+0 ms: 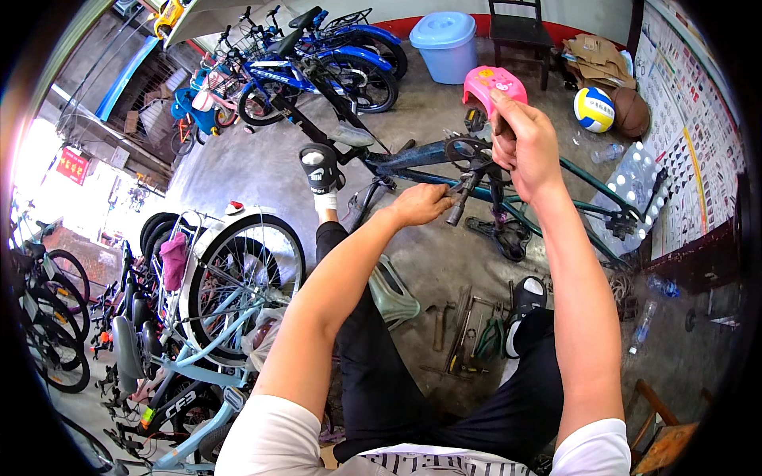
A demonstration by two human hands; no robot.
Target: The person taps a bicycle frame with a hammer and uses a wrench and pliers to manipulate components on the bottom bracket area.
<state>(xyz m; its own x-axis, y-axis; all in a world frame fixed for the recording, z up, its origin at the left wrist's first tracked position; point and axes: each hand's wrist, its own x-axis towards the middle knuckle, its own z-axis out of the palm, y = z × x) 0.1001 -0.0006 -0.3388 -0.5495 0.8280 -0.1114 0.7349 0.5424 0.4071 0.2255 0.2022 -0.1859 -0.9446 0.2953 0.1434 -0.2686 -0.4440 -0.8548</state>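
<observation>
The left hand (419,203) grips a dark tool handle (463,201) at the crank of a teal bicycle frame (508,170) lying on the concrete floor (262,170). The right hand (524,143) is raised in a fist above the chainring (468,151) (what it holds is hidden). Loose hand tools (464,333) lie between the person's legs.

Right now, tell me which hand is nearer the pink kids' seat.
Right. The right hand is raised just below the pink seat; the left hand sits lower, at the crank.
</observation>
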